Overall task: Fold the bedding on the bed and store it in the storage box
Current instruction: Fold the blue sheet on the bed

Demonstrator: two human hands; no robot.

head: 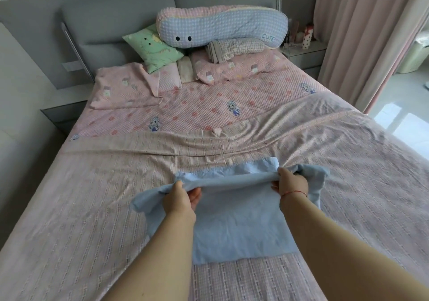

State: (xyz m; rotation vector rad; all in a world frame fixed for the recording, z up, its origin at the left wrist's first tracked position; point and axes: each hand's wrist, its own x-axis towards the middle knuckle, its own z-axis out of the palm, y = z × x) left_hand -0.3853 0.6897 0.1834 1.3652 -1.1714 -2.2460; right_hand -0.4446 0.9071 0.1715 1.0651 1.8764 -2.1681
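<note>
Folding step under way. Blue cloth (241,226) lies near foot edge of bed (69,208), atop pink striped cover. Left hand (181,198) and right hand (292,183) each pinch its raised far fold. Next: likely lay fold flat, edges aligned. Storage box unseen.

Readable text: I make out one word only, "CUTE" | on: long blue-and-pink checked pillow (222,25), stitched in blue capitals near its right end | place: upper centre-right of the frame, against the headboard | other print: cartoon figures on the pink sheet (209,105), no lettering I can read
</note>
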